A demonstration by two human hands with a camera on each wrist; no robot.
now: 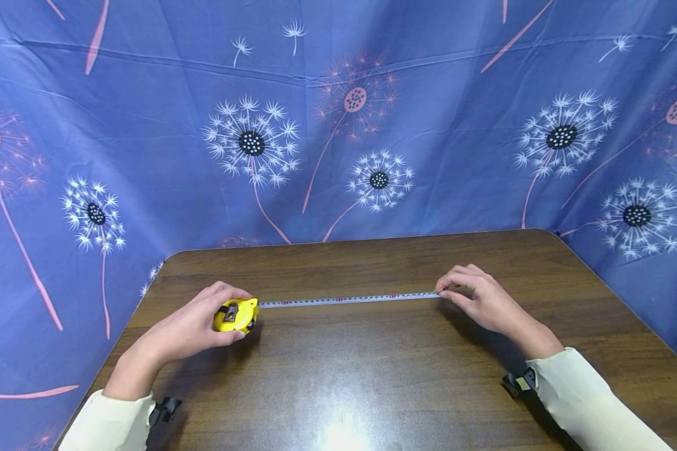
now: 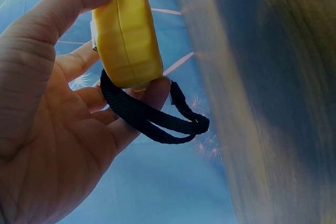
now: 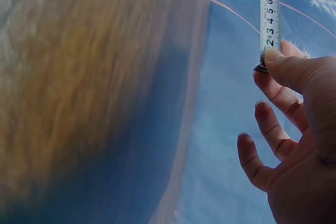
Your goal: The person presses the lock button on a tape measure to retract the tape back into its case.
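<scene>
A yellow tape measure point(image 1: 238, 316) is gripped in my left hand point(image 1: 194, 319), thumb on one side and fingers on the other. Its black wrist strap point(image 2: 152, 119) dangles in a loop below the case in the left wrist view. From the case, the white blade point(image 1: 350, 300) runs out nearly straight to the right, above the table. My right hand point(image 1: 482, 300) pinches the blade's free end between thumb and forefinger. In the right wrist view, the printed numbers point(image 3: 270, 11) show close to the dark end hook point(image 3: 261, 68), and the other fingers are spread loosely.
A brown wood-grain table point(image 1: 327, 351) lies under both hands, with a glare spot near its front. Behind it and along its sides hangs a blue cloth point(image 1: 457, 175) with dandelion prints. Each sleeved wrist carries a black strap mount point(image 1: 519, 381).
</scene>
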